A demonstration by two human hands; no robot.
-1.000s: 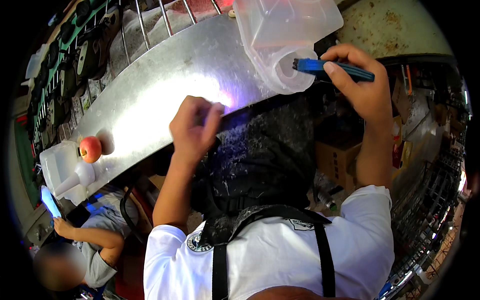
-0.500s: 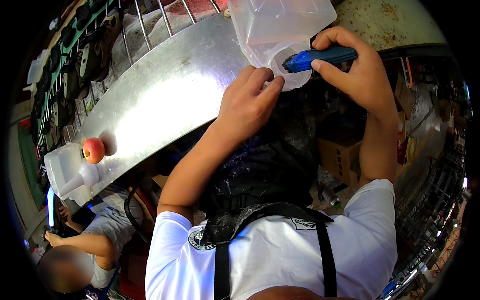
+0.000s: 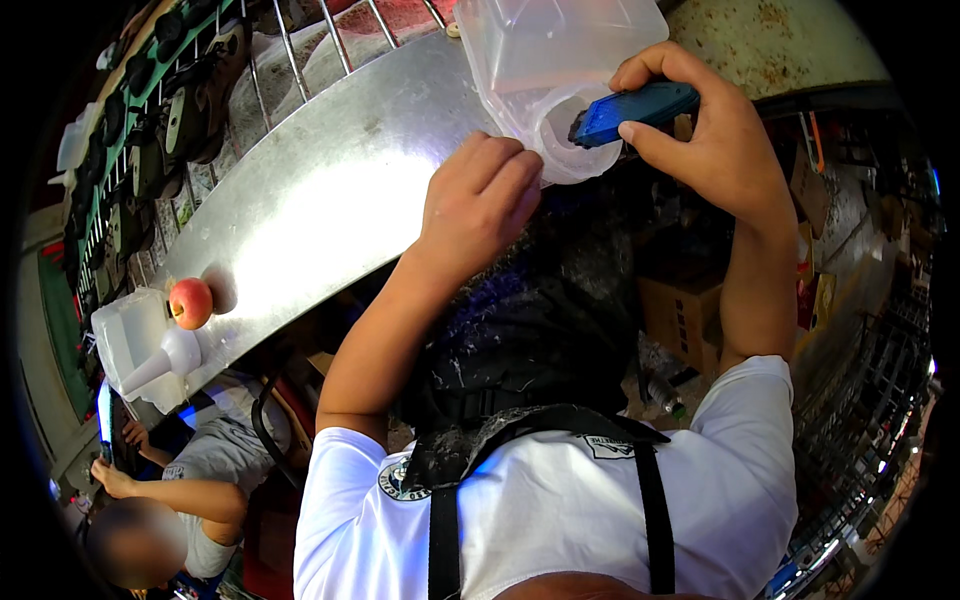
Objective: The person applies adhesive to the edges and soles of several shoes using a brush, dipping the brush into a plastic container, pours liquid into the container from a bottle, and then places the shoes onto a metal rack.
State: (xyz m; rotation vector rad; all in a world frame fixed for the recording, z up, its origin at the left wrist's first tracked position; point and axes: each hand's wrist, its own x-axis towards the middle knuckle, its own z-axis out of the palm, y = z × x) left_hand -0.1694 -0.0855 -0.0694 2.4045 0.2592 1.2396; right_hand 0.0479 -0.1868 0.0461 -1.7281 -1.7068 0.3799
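The left hand (image 3: pixel 480 205), curled, any hold indiscernible, has moved beside the translucent cup (image 3: pixel 572 169), so both hands flank it, the right hand (image 3: pixel 732 150) pinching a blue brush-like tool (image 3: pixel 635 113) at its mouth.

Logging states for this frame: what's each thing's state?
Right hand: gripping blue tool.
Blue tool: held, dark tip at round container's mouth.
Left hand: fingers curled by the rim, grip unclear.
Round container: open.
Translucent box: contents unclear.
Apple: uncut where visible.
Co-worker's handheld device: lit.
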